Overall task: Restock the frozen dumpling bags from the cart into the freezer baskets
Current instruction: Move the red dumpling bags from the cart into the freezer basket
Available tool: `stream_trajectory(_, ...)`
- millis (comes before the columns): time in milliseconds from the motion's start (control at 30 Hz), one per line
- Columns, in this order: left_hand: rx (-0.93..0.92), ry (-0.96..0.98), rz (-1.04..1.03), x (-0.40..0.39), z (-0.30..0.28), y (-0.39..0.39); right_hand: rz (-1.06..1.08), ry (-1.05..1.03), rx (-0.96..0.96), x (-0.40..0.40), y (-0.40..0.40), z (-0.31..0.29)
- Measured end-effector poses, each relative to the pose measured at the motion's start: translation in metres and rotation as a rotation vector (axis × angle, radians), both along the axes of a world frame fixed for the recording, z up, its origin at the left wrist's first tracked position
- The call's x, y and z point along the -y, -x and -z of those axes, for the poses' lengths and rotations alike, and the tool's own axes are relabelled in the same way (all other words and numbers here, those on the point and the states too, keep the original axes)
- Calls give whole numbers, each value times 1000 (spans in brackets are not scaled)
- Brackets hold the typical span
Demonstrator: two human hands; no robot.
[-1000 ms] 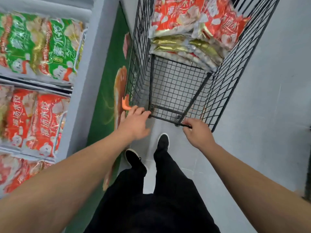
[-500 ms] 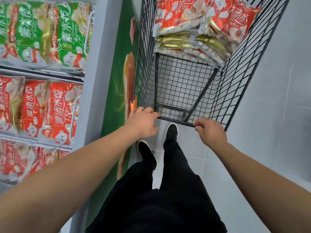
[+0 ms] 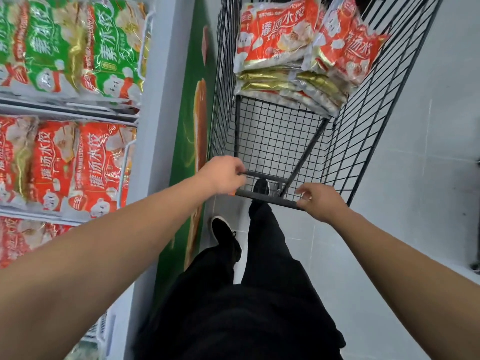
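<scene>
Step in hand, by my judgement: positioning. The left hand and right hand are both grasping the handle bar of the cart, which is standing just beside the freezer. No bag is being held. The dumpling bags are lying stacked at the cart's far end, well apart from the handle. The next move is calling for one hand to let go and reach forward into the cart. The red bags are reading 灌汤水饺; the green bags in the freezer baskets are reading 素水饺. No brand name is legible.
</scene>
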State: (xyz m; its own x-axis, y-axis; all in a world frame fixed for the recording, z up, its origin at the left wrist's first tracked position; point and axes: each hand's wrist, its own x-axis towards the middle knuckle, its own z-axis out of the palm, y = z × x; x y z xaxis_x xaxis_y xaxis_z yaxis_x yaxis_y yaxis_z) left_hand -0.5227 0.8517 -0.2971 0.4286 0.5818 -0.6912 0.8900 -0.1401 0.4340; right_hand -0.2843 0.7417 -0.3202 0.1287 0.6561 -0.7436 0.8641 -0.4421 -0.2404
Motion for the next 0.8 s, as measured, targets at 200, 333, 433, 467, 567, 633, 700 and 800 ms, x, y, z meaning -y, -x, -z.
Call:
stream_trajectory(200,124,-127,-273,-69,-21,-50,102,-205,-102,-94,-34,-14)
stream_trajectory(333,155,-165,-342,-123,-29,-91,125,-274,-86,-156,-69,-15)
stream_trajectory(433,162,-187,-409,-171,-28,-127,159,-322,-77,-200,-99,-7)
stream_trajectory(467,170,-188,-428,-184,-27,-136,167,-335,-76,-211,-105,-5)
stream_trajectory(567,211,-180,-459,-223,-16,-169,216,-363,-77,-246,-126,3)
stream_trajectory(633,220,-194,-457,-243,-5,-194,246,-367,-73,-262,-138,9)
stream_trajectory(700,218,-224,-469,-266,10,-224,305,-362,-85,-277,-153,16)
stream_trajectory(800,108,-294,-421,-287,30,-253,361,-350,-117,-284,-162,24)
